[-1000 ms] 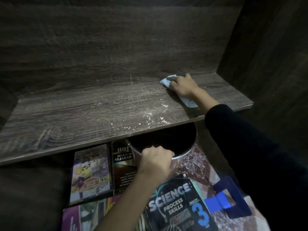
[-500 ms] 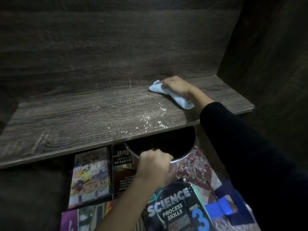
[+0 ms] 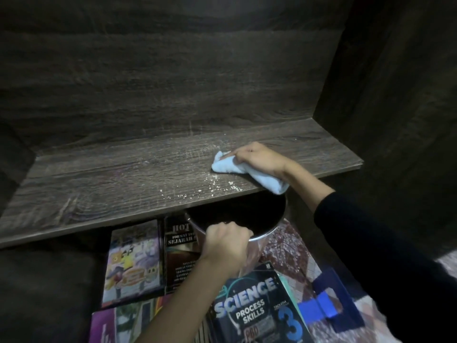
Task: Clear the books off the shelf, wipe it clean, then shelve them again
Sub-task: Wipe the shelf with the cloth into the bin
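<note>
Person seen from own head camera: two arms, two hands. Bare right hand, wrist and lower forearm uncovered. Plain black long fabric sleeve covers right arm from mid-forearm back toward near right corner; cuff edge straight, close round arm; fabric smooth, matte, broadening into dark mass where shadow swallows detail. Bare left hand; left forearm uncovered all way to near edge of frame, slightly left of centre. Fingernails too small to make out.
</note>
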A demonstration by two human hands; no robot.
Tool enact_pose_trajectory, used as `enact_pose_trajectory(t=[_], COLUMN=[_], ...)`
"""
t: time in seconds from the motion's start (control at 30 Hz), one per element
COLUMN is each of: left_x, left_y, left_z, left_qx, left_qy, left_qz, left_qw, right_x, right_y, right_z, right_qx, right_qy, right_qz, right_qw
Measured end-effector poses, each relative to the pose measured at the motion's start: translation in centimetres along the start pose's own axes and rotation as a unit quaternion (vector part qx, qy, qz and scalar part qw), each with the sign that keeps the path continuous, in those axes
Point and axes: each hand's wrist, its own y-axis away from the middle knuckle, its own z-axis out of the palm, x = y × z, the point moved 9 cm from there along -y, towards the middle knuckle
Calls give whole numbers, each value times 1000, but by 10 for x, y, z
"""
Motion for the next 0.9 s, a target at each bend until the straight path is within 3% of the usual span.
enact_pose_trajectory(t=[0.17,0.23,0.4,0.47,0.57,0.63,0.73,0.9], left_x=[3,2,2,0,-3,-5,-4,-8], left_y=[9,11,17,18,19,20,22,28], left_z=[0,-1,-2,-1,-1,-3,-3,-5], left_qx=[6,13,24,27,34,42,46,55], left_qy=[-11,-13,-26,-28,-29,-36,-47,-44], left_qz=[6,6,5,5,4,1,3,1], left_qw=[1000,1000,999,999,999,998,998,997], right_x=[-5,-2,16,26,38,39,26,6], right_y=[24,30,42,44,40,39,47,52], right_z=[12,9,-49,-67,-49,-24,-11,10], right_qx=[16,22,196,238,193,177,223,185], right_qy=[-1,-57,-202,-137,101,222,276,293], right_qz=[-38,-24,55,64,90,95,119,110], right_qw=[999,998,958,959,972,954,927,931])
